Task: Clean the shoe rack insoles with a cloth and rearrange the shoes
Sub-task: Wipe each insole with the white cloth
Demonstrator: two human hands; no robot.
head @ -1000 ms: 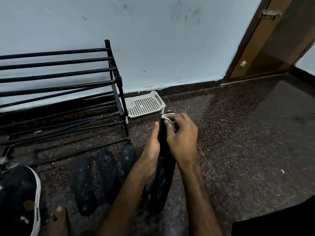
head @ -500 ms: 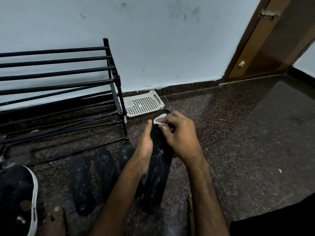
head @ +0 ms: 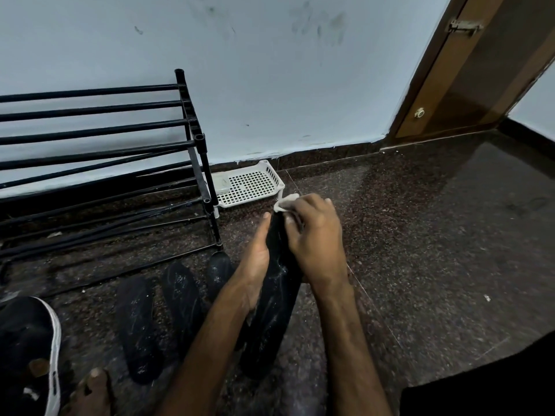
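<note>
Head view, looking down at the floor (head: 435, 235), dark speckled stone, glossy. Black insole (head: 276, 310) is held up off the floor between both hands, long axis running away from the camera, near end low and toe end raised; white scuff streaks show on its upper face. Left hand (head: 255, 265) grips it along the left edge: thumb lies straight up that edge, palm against the side, other fingers hidden behind the insole, so their curl cannot be read. Right hand (head: 315, 235) is at the toe end with its fingers (head: 292, 226) curled over, pinching a small white cloth (head: 285, 202) against the insole; a corner of cloth pokes out above the knuckles. Three more black insoles (head: 183, 298) lie flat on the floor, side by side just left of the left forearm, the rightmost partly hidden by it. Black tubular shoe rack (head: 105, 151) stands against the pale wall (head: 270, 85) at left, its rails bare. A white perforated tray (head: 249, 184) sits on the floor just beside the rack's right post, at the skirting. Black shoe with a white sole (head: 27, 349) is at lower left, a bare foot (head: 93, 385) near it. Brown door (head: 480, 70) at upper right.
</note>
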